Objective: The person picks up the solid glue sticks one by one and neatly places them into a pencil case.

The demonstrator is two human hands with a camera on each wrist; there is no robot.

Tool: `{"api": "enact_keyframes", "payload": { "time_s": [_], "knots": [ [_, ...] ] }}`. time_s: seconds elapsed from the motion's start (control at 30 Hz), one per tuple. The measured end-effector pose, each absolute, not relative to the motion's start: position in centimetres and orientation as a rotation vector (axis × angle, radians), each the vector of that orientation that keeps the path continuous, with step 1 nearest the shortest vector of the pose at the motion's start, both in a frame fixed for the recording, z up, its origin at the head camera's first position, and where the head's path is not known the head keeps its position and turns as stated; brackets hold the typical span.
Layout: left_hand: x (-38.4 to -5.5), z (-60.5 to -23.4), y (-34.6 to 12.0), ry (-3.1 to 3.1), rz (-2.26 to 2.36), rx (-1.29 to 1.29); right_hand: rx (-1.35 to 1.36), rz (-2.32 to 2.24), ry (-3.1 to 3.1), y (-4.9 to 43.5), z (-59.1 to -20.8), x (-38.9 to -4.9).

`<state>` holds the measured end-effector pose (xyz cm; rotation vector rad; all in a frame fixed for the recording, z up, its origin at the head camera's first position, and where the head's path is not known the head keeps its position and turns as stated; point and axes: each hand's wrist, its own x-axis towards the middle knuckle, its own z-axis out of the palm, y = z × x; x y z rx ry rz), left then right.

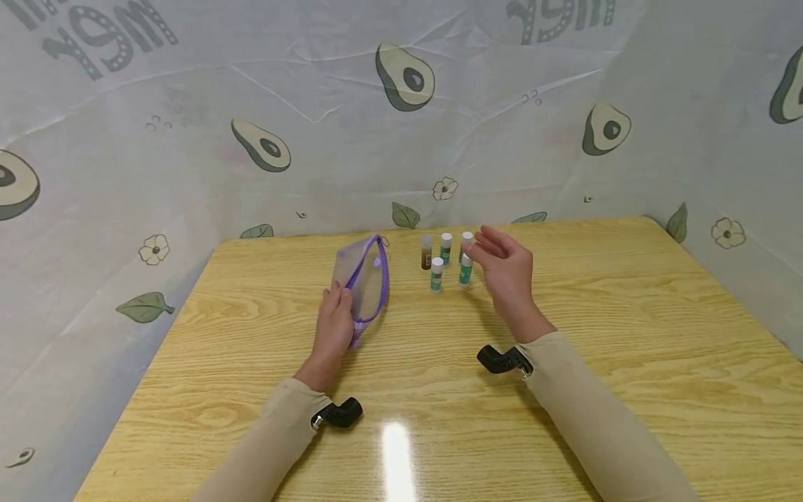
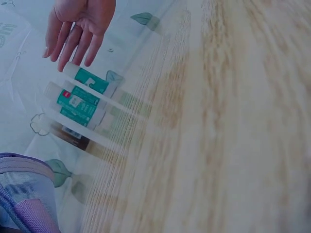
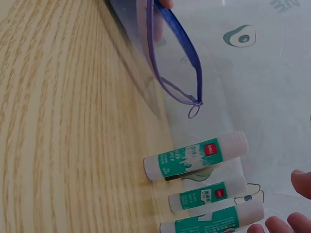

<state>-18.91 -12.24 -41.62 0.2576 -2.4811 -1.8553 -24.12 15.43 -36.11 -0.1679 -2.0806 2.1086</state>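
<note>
Our left hand (image 1: 335, 321) has the edge of a see-through, purple-trimmed pouch (image 1: 370, 289) pinched between thumb and fingers, its unzipped mouth gaping toward our right hand (image 1: 508, 268), which grasps nothing that we can see. Between the two hands, beyond the pouch, stand four green-labelled glue sticks and a brown tube (image 1: 426, 252); the front right stick (image 1: 465, 270) and the back right stick (image 1: 467, 238) are just beside our right fingertips, while the front left stick (image 1: 436, 275) and the back left stick (image 1: 445, 248) lie farther toward the left hand. We judge the main risk to be a toppled stick: they are slim, upright and close together, so a fingertip brushing one cap could tip it into its neighbour, and a fallen one might roll. Pinching only a cap might also pull it loose from its stick. On the left, the pouch looks limp and is held at one side only, so a slack grip could let its mouth sag or fold. As for pose, our right forearm reaches forward and inward, with the wrist raised and the fingers loose and unclenched over the caps; whether they touch one we cannot tell. Our left forearm slants forward, its fingers on the pouch's near outer side.
</note>
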Motion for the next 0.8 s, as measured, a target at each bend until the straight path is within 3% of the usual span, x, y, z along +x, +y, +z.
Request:
{"api": "enact_keyframes", "payload": {
  "time_s": [0.8],
  "knots": [
    [-18.9,-42.1,-12.4,-2.481,-1.884,0.315,-0.204,2.037,-2.110,15.3,-38.3,-24.5]
  ]
}}
